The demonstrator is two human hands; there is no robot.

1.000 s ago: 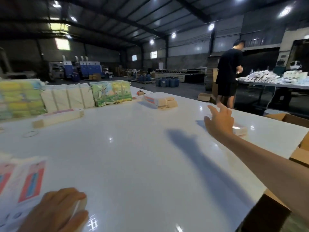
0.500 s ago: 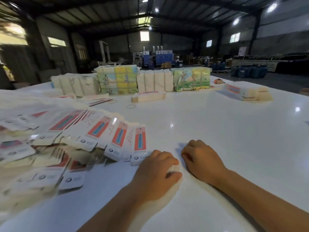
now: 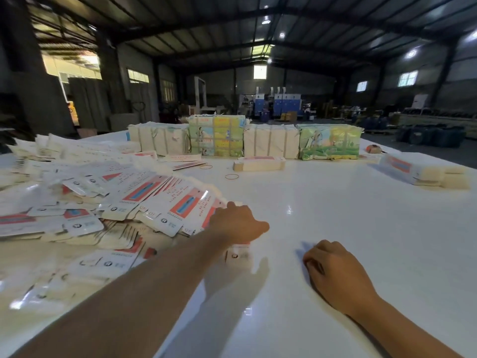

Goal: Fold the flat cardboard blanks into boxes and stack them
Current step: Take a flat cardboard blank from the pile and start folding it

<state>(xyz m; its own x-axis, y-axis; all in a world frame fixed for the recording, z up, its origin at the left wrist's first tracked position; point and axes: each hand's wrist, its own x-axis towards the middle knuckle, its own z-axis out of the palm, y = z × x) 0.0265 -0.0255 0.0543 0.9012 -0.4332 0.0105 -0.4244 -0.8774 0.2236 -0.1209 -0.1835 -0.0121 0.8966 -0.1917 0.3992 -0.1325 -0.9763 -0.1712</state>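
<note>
White, glossy tabletop (image 3: 335, 228) fills the lower two thirds of the frame beneath a dim warehouse roof. Flat cardboard blanks (image 3: 124, 202), white with a red-and-blue panel, lie fanned in a loose heap across the left half of the frame, their long axes running roughly from lower left toward upper right. My left hand (image 3: 238, 223) rests at the right-hand edge of that heap, at centre frame, palm down on the outermost blank (image 3: 236, 255), whose near end shows just below my wrist; its fingers are hidden under the back of the hand, so I cannot tell whether they pinch the card or only press it. My right hand (image 3: 333, 275) sits at lower right on bare tabletop, fingers curled under and holding nothing, well apart from the heap. The left hand is therefore the nearer one; the blank lies directly beneath it and extends away from me, so I judge the coming move to be a draw toward the clear centre, where the right hand can meet it. Bundled packs (image 3: 271, 144) stand along the far edge at upper centre, with one folded box (image 3: 259, 163) just in front of them.
</note>
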